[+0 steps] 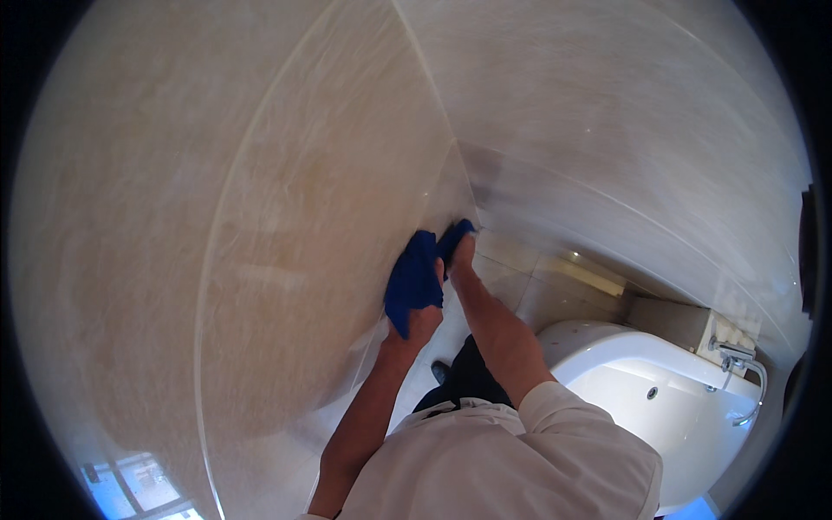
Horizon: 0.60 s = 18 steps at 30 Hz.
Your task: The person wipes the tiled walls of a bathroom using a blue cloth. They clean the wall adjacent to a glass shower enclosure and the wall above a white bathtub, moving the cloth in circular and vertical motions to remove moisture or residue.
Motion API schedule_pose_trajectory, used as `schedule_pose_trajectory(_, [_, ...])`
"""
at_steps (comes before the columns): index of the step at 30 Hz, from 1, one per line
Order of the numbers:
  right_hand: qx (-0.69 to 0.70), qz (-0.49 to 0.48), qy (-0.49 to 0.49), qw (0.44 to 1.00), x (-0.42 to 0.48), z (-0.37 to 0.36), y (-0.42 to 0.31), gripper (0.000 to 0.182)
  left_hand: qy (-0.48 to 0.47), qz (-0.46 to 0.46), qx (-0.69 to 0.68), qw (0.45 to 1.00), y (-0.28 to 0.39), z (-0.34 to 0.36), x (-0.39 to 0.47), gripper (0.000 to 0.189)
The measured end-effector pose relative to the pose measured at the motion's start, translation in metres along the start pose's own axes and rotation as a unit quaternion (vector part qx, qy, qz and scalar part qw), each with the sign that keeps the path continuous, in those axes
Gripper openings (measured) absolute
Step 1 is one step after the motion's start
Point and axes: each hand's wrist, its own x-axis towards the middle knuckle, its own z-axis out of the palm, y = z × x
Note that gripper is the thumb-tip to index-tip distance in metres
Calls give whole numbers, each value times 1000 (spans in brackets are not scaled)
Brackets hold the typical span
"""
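A dark blue cloth [414, 276] is bunched between my two hands, close to the glossy beige tiled wall [312, 214]. My left hand [421, 323] grips its lower, draped end, and most of the fingers are hidden behind the fabric. Farther out, near the corner of the walls, my right hand [463, 250] holds another bunched part of blue cloth. I cannot tell whether both parts belong to one piece. The cloth seems to lie against or very near the wall.
To my right stands a white bathtub [624, 380] with a drain. A chrome tap with a hand shower [734, 354] sits on a tiled ledge [669, 318] at its far end. A second tiled wall [604, 130] meets the first ahead. Pale floor tiles [507, 253] lie below.
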Motion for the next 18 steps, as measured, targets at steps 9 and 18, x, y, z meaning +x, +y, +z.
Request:
schedule_pose_trajectory(9, [1,166,-31,986,-127,-54,82,19,-17,-27,-40,999,-5,9,-98,55])
schedule_pose_trajectory(18, [-244,-94,-93,961,-197,-24,52,41,52,9,10,999,-3,-14,-133,48])
